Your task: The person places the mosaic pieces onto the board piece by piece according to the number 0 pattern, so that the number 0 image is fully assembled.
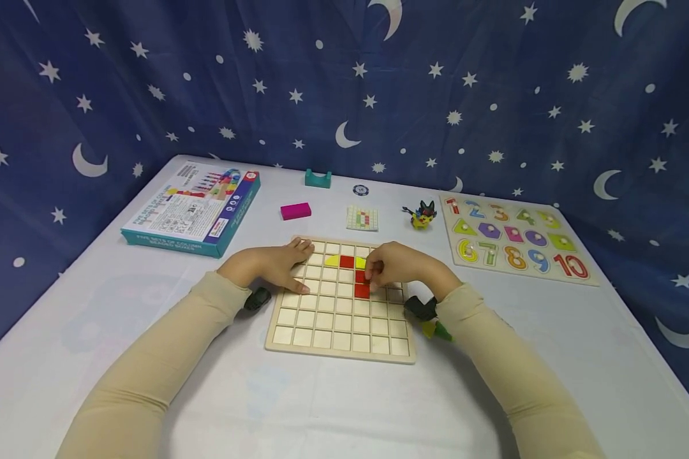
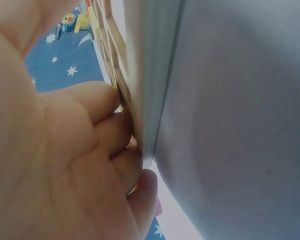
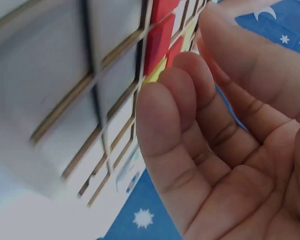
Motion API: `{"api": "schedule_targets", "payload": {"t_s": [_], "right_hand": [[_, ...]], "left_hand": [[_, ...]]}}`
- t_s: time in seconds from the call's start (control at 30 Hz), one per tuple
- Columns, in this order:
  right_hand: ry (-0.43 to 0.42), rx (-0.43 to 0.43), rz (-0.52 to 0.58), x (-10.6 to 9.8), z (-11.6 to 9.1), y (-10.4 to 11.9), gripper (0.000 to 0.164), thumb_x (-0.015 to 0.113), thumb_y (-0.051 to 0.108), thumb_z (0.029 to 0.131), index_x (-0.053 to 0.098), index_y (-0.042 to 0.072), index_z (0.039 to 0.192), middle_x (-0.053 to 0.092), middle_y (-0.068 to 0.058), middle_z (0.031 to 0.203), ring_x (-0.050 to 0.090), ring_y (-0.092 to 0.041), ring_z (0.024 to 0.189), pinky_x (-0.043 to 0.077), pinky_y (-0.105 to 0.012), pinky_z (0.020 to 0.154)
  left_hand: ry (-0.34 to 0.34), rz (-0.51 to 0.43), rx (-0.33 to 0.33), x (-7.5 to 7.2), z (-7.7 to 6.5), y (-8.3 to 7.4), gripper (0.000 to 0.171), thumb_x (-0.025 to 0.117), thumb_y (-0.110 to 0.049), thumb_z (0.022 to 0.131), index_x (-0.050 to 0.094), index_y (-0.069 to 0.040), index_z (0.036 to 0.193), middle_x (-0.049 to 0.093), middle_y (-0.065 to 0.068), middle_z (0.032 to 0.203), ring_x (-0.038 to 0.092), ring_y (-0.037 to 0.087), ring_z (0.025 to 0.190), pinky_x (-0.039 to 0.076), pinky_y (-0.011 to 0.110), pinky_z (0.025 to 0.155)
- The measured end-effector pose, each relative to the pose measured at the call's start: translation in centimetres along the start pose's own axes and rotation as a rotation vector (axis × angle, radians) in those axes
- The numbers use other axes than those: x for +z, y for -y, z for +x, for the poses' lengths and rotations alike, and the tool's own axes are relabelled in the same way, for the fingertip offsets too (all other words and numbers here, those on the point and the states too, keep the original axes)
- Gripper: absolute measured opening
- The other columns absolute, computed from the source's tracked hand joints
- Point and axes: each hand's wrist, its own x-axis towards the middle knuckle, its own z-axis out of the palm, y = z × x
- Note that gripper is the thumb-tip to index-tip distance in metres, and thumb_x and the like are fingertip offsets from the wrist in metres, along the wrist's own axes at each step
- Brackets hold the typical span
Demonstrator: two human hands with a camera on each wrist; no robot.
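Note:
A wooden grid board (image 1: 339, 356) lies flat on the table. Red square tiles (image 1: 362, 291) and yellow rounded pieces (image 1: 332, 261) sit in its upper cells. My left hand (image 1: 275, 264) rests on the board's upper left edge, fingers spread; the left wrist view shows the fingertips along the rim. Over the upper right cells, my right hand (image 1: 399, 264) has bent fingers, with thumb and fingertips right at the red tiles. In the right wrist view, red tiles (image 3: 159, 45) lie in the grid beside the fingertips; I cannot tell whether the right fingers pinch one.
Behind the board lie a small pattern card (image 1: 362, 218), a magenta block (image 1: 295, 211), a teal piece (image 1: 318, 179) and a round chip (image 1: 360, 190). A toy figure (image 1: 422, 215) stands near a number puzzle (image 1: 517, 239). A boxed set (image 1: 192, 207) lies left. Green and yellow pieces (image 1: 438, 330) sit by the right wrist.

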Motion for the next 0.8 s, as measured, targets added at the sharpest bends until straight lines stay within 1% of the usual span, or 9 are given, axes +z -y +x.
{"api": "schedule_targets", "payload": {"t_s": [0.2, 0.33, 0.53, 0.67, 0.8], "right_hand": [[0.000, 0.022, 0.017, -0.5, -1.8, -1.4, 0.006, 0.068, 0.006, 0.080, 0.065, 0.008, 0.086, 0.058, 0.000, 0.076, 0.048, -0.012, 0.069, 0.042, -0.024, 0.062], [0.003, 0.047, 0.007, -0.8, -3.2, -2.8, 0.007, 0.066, 0.006, 0.080, 0.066, 0.008, 0.086, 0.058, 0.001, 0.075, 0.049, -0.012, 0.067, 0.042, -0.025, 0.061], [-0.001, 0.083, 0.003, -1.0, -5.4, -4.9, 0.008, 0.067, 0.005, 0.078, 0.066, 0.007, 0.086, 0.059, 0.001, 0.076, 0.048, -0.012, 0.068, 0.042, -0.026, 0.061], [0.010, 0.144, 0.027, -0.9, -6.5, -6.1, 0.008, 0.067, 0.006, 0.078, 0.066, 0.007, 0.086, 0.058, 0.001, 0.075, 0.049, -0.013, 0.067, 0.043, -0.026, 0.061], [0.025, 0.193, 0.057, -0.5, -7.3, -6.7, 0.009, 0.069, 0.007, 0.077, 0.066, 0.008, 0.086, 0.058, 0.000, 0.075, 0.050, -0.013, 0.069, 0.043, -0.027, 0.063]], "left_hand": [[-0.001, -0.005, 0.002, 0.0, 0.1, 0.0, 0.097, 0.063, -0.046, 0.083, 0.005, 0.000, 0.147, -0.003, 0.018, 0.154, -0.010, 0.034, 0.141, 0.003, 0.049, 0.114], [-0.005, -0.006, 0.013, 0.0, 0.0, -0.1, 0.097, 0.063, -0.045, 0.083, 0.005, 0.002, 0.146, -0.003, 0.019, 0.153, -0.010, 0.035, 0.140, 0.004, 0.049, 0.114], [-0.010, 0.006, 0.027, -0.2, -0.1, -0.2, 0.098, 0.063, -0.044, 0.084, 0.005, 0.004, 0.146, -0.003, 0.021, 0.153, -0.008, 0.037, 0.140, 0.005, 0.050, 0.114], [-0.009, 0.009, 0.030, -0.2, -0.1, -0.2, 0.097, 0.063, -0.044, 0.084, 0.005, 0.005, 0.146, -0.003, 0.022, 0.153, -0.008, 0.037, 0.140, 0.005, 0.050, 0.114], [-0.005, 0.007, 0.027, -0.1, -0.1, -0.3, 0.097, 0.063, -0.044, 0.084, 0.005, 0.004, 0.146, -0.003, 0.021, 0.153, -0.009, 0.037, 0.140, 0.005, 0.050, 0.114]]}}
